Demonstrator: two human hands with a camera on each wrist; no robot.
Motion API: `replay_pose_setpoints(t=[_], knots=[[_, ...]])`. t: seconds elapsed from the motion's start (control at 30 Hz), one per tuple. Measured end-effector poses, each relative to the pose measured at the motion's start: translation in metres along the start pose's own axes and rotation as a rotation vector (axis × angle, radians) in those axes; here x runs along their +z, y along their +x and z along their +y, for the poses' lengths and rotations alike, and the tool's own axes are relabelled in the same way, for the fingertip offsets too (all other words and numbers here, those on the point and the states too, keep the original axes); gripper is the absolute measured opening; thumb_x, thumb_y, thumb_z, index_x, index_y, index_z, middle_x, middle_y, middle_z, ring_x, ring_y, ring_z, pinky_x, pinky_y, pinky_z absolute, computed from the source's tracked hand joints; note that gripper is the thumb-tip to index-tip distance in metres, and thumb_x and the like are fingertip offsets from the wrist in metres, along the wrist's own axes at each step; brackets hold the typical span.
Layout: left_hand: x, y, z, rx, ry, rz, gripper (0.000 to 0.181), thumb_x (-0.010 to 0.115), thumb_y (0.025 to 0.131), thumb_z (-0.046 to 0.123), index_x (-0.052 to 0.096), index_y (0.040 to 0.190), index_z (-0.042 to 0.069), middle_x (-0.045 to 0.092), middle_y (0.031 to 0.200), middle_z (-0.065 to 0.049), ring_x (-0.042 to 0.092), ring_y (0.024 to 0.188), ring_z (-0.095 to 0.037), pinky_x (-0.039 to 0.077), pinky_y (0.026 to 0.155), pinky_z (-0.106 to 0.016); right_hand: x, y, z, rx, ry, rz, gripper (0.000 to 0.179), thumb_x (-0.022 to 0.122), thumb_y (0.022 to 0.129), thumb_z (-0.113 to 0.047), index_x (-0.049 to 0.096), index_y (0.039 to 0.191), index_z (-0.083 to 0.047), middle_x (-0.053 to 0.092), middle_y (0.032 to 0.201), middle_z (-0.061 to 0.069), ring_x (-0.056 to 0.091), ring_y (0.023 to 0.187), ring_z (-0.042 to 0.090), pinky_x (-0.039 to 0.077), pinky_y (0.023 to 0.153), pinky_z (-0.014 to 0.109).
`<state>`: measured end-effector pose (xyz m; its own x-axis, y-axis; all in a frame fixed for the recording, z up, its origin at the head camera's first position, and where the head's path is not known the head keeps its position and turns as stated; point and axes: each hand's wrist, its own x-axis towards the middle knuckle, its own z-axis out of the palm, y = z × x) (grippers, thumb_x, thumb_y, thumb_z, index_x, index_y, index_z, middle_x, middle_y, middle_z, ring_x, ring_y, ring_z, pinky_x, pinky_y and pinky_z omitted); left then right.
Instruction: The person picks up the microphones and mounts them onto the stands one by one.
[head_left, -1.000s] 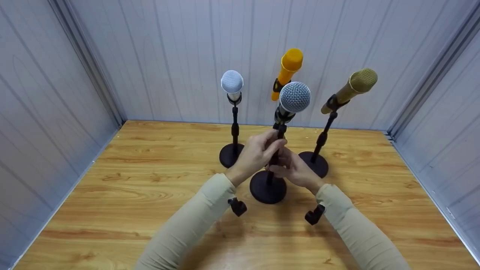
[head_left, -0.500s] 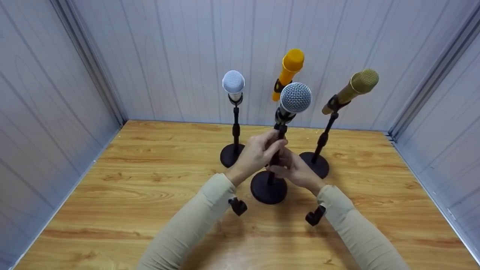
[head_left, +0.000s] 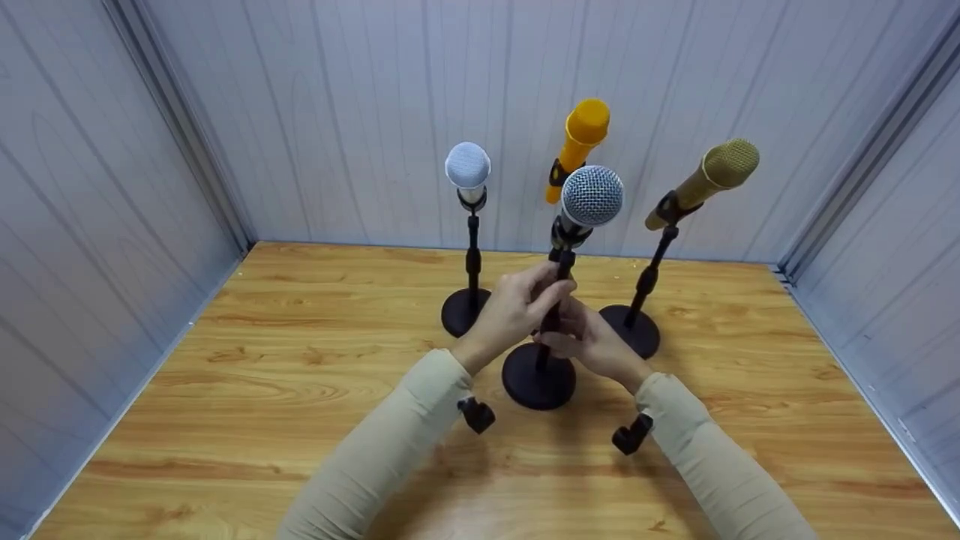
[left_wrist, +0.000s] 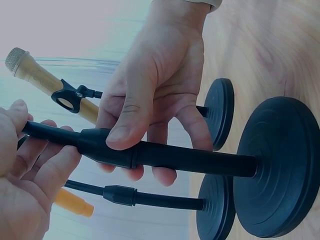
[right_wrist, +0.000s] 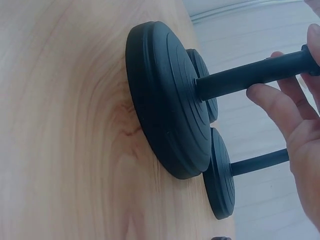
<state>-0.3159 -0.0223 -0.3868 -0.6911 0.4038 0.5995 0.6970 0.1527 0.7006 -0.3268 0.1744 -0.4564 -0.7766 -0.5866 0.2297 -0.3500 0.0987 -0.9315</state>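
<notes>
A black microphone stand [head_left: 538,379] with a round base stands upright on the table, a silver-mesh microphone [head_left: 592,196] clipped at its top. My left hand [head_left: 514,307] pinches the thin upper pole just under the clip. Below it, my right hand [head_left: 596,341] holds the pole at its collar; in the left wrist view the right thumb lies along the collar [left_wrist: 107,147], with the fingers behind. The right wrist view shows the base [right_wrist: 167,100] flat on the wood and the right-hand fingers [right_wrist: 277,107] against the lower pole.
Behind stand a white microphone [head_left: 468,166] at left, an orange microphone [head_left: 587,124] at the back and a gold microphone [head_left: 720,169] at right, each in a black clip. Pale panel walls [head_left: 360,120] enclose the wooden table [head_left: 300,360] at the back and sides.
</notes>
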Motion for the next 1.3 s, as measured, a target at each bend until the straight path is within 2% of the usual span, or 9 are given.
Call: replay_pose_setpoints(t=[0.17, 0.33, 0.57, 0.67, 0.77, 0.93, 1.1, 1.17, 1.3], knots=[[0.000, 0.000, 0.000, -0.004, 0.005, 0.011, 0.017, 0.059, 0.105, 0.020, 0.069, 0.110, 0.007, 0.073, 0.093, -0.009, 0.069, 0.078, -0.023, 0.053, 0.069, -0.025, 0.000, 0.001, -0.001, 0.002, -0.010, 0.012, 0.054, 0.061, 0.103, -0.019, 0.040, 0.153, -0.014, 0.059, 0.129, 0.020, 0.063, 0.115, 0.034, 0.055, 0.090, 0.050], [-0.003, 0.002, 0.002, -0.023, -0.011, -0.009, 0.017, 0.059, 0.105, 0.021, 0.068, 0.108, 0.007, 0.073, 0.093, -0.011, 0.069, 0.079, -0.025, 0.053, 0.070, -0.026, 0.000, 0.002, -0.003, -0.001, -0.040, 0.016, 0.049, 0.063, 0.103, -0.023, 0.046, 0.148, -0.017, 0.061, 0.128, 0.013, 0.064, 0.115, 0.031, 0.056, 0.090, 0.047], [-0.009, 0.006, 0.009, -0.051, -0.023, -0.077, 0.020, 0.057, 0.106, 0.026, 0.066, 0.108, 0.008, 0.071, 0.095, -0.014, 0.067, 0.079, -0.029, 0.053, 0.067, -0.028, -0.004, 0.002, -0.001, -0.041, -0.184, 0.020, 0.034, 0.065, 0.102, -0.022, 0.059, 0.134, -0.014, 0.062, 0.125, 0.017, 0.065, 0.110, 0.026, 0.053, 0.092, 0.047], [-0.012, 0.007, 0.012, -0.062, -0.018, -0.095, 0.026, 0.056, 0.107, 0.029, 0.064, 0.118, 0.007, 0.071, 0.099, -0.009, 0.068, 0.086, -0.023, 0.054, 0.074, -0.027, -0.008, -0.001, -0.001, -0.036, -0.246, 0.019, 0.030, 0.067, 0.101, -0.023, 0.062, 0.127, -0.009, 0.063, 0.124, 0.017, 0.064, 0.110, 0.024, 0.050, 0.095, 0.050], [-0.017, 0.005, 0.015, -0.061, -0.005, -0.103, 0.035, 0.057, 0.106, 0.030, 0.059, 0.133, 0.007, 0.071, 0.110, -0.005, 0.068, 0.101, -0.016, 0.055, 0.085, -0.028, -0.012, -0.006, -0.005, -0.008, -0.267, 0.011, 0.032, 0.068, 0.100, -0.024, 0.063, 0.129, -0.011, 0.065, 0.125, 0.010, 0.063, 0.113, 0.023, 0.049, 0.097, 0.053], [-0.030, -0.007, 0.013, -0.023, 0.167, -0.138, 0.051, 0.060, 0.104, 0.033, 0.048, 0.148, 0.011, 0.060, 0.137, -0.008, 0.058, 0.125, -0.019, 0.051, 0.098, -0.037, -0.021, -0.017, -0.012, 0.013, -0.325, -0.041, 0.045, 0.071, 0.098, -0.029, 0.058, 0.140, -0.020, 0.060, 0.137, -0.001, 0.056, 0.127, 0.023, 0.038, 0.108, 0.061], [-0.037, -0.025, 0.003, -0.064, 0.364, -0.273, 0.070, 0.067, 0.099, 0.040, 0.037, 0.155, 0.010, 0.049, 0.148, -0.012, 0.053, 0.127, -0.026, 0.046, 0.102, -0.043, -0.028, -0.027, -0.018, -0.034, -0.585, -0.155, 0.070, 0.076, 0.093, -0.034, 0.044, 0.154, -0.019, 0.048, 0.152, 0.000, 0.046, 0.139, 0.024, 0.035, 0.112, 0.057], [-0.036, -0.032, -0.002, -0.122, 0.417, -0.357, 0.076, 0.069, 0.097, 0.043, 0.035, 0.156, 0.010, 0.046, 0.148, -0.014, 0.052, 0.128, -0.028, 0.044, 0.105, -0.045, -0.028, -0.028, -0.019, -0.055, -0.656, -0.205, 0.079, 0.078, 0.092, -0.032, 0.037, 0.158, -0.020, 0.042, 0.157, 0.000, 0.042, 0.142, 0.024, 0.035, 0.113, 0.054], [-0.028, -0.048, -0.011, -0.294, 0.510, -0.525, 0.078, 0.069, 0.096, 0.047, 0.035, 0.157, 0.012, 0.040, 0.151, -0.017, 0.044, 0.136, -0.032, 0.042, 0.108, -0.048, -0.023, -0.030, -0.020, -0.031, -0.707, -0.282, 0.089, 0.079, 0.091, -0.032, 0.025, 0.162, -0.024, 0.029, 0.164, 0.000, 0.030, 0.148, 0.026, 0.030, 0.115, 0.054]])
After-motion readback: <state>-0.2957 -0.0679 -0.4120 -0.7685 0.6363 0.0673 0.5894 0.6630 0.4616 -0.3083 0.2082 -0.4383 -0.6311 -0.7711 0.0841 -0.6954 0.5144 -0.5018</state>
